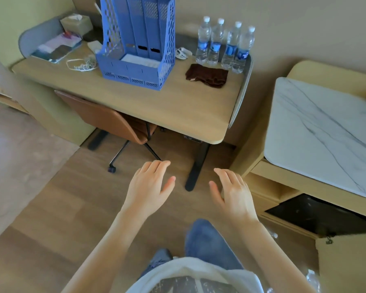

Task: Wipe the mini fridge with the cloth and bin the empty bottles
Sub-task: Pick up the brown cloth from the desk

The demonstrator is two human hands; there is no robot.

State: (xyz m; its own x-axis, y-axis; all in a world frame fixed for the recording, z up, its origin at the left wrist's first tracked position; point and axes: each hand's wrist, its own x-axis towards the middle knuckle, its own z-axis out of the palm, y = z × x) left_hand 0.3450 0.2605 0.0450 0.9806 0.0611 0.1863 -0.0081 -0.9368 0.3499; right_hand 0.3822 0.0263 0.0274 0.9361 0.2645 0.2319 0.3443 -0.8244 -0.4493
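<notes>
A dark brown cloth (207,75) lies crumpled on the wooden desk (178,111), just in front of several clear water bottles (224,45) with blue labels and white caps at the desk's back right. My left hand (150,185) and my right hand (232,193) hover over the floor in front of the desk, fingers spread and holding nothing. A black mini fridge (317,214) sits in the lower cabinet at right, its wooden door (347,263) swung open. Clear bottles (313,280) lie on the floor at the bottom right, partly hidden.
A blue file organiser (140,45) stands mid-desk, with a tissue box (76,23), papers and a white cable to its left. A brown wheeled chair (106,119) is tucked under the desk. A marble-topped cabinet (325,132) stands at right.
</notes>
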